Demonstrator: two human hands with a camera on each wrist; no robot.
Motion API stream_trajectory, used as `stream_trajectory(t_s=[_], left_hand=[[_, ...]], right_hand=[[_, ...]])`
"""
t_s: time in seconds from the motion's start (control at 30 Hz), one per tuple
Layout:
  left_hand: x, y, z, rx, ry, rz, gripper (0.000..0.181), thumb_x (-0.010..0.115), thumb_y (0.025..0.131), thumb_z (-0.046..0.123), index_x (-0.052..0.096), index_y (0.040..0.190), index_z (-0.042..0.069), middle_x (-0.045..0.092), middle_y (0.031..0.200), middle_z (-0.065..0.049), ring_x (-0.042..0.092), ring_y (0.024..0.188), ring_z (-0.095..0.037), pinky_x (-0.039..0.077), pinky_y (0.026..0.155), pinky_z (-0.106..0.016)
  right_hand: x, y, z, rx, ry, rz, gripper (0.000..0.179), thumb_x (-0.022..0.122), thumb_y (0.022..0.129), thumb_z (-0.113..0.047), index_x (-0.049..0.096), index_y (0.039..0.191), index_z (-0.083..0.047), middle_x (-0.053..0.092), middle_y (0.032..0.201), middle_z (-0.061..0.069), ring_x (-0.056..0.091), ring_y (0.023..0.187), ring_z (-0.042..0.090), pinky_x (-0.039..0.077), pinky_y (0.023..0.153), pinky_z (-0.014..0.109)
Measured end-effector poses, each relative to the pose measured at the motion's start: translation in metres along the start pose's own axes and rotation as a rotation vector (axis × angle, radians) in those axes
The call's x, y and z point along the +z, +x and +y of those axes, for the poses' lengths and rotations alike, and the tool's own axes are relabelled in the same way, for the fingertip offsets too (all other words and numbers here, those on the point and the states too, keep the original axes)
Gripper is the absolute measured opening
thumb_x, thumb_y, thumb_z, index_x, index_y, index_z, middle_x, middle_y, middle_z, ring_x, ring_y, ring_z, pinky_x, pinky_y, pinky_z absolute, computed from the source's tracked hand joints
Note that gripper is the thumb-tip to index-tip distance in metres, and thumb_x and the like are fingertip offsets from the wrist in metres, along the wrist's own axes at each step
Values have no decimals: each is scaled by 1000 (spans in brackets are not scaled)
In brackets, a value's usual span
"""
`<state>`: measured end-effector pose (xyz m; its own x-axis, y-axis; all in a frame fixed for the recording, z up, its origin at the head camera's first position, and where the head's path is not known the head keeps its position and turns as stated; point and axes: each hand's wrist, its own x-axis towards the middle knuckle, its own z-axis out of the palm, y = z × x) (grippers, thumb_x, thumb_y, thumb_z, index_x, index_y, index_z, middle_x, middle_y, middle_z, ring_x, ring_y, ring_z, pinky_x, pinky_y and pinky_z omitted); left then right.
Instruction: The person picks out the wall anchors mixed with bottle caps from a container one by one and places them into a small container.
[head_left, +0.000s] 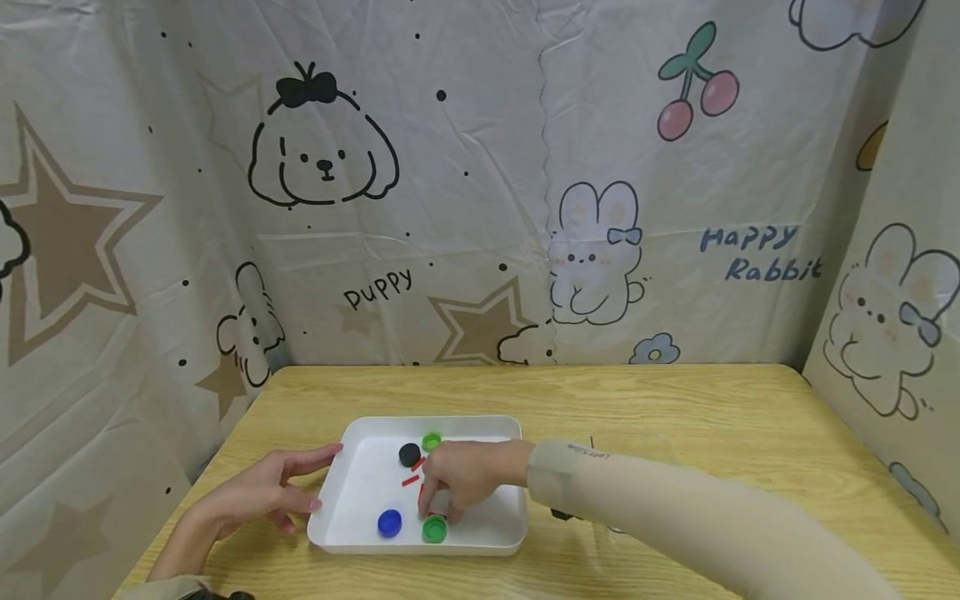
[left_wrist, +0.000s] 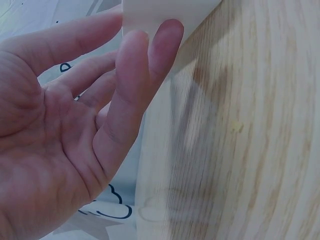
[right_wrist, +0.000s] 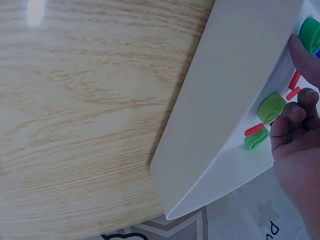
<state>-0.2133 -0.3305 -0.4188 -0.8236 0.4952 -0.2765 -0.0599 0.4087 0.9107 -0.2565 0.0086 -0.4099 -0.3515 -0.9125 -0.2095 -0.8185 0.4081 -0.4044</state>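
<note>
The left hand (head_left: 258, 492) is spread wide, with its thumb well apart from its pointing finger. It isn't gripping anything. Its fingertips touch the left side of the white tray (head_left: 347, 479), which sits between the two hands on the wooden table (head_left: 645, 408).

Next, between the hands, a blue cap (head_left: 389, 523) lies in the tray on the near side. A black cap (head_left: 409, 454) lies farther away, on the left of the right hand. Little red sticks (head_left: 410, 481) lie near that hand's fingers. One green cap (head_left: 431, 442) is just past the right hand, and another green cap (head_left: 434, 528) is just in front of its fingertips.

The right hand (head_left: 467, 477) reaches down into the tray. Its thumb and pointing finger make a narrow gap with a bit of red by it, but I can't tell if they pinch it. Its other fingers are bent. The right wrist view shows a light green cap (right_wrist: 271, 108) just beside those bent fingers.
</note>
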Motion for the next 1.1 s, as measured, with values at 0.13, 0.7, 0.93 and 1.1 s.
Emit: stream_trajectory(t_s=[0.13, 0.7, 0.93, 1.1], left_hand=[[0, 1, -2, -1, -1, 5, 86, 78, 91, 10, 33, 163, 0, 24, 166, -31, 66, 76, -29, 61, 58, -38], [0, 3, -2, -21, 6, 20, 86, 78, 92, 11, 33, 164, 2, 24, 166, -31, 68, 81, -33, 61, 59, -38], [0, 3, -2, -22, 1, 21, 85, 78, 92, 11, 32, 164, 2, 24, 166, -31, 65, 74, -30, 61, 59, -38], [0, 3, -1, -20, -2, 17, 86, 78, 92, 10, 32, 164, 1, 23, 166, -31, 64, 73, -29, 61, 59, -38]], right_hand=[[0, 0, 0, 2, 14, 0, 37, 90, 80, -1, 86, 110, -23, 67, 92, -16, 47, 79, 1, 42, 69, 14], [0, -9, 9, 85, 24, 21, 36, 91, 82, -6, 86, 111, -26, 62, 87, -15, 48, 79, 3, 44, 70, 16], [0, -9, 10, 60, -12, 21, 40, 93, 81, -8, 84, 115, -25, 57, 79, -10, 44, 75, 3, 40, 66, 16], [1, -9, 11, 56, -3, 34, 38, 94, 81, -12, 84, 116, -25, 59, 80, -10, 44, 75, 3, 40, 66, 16]])
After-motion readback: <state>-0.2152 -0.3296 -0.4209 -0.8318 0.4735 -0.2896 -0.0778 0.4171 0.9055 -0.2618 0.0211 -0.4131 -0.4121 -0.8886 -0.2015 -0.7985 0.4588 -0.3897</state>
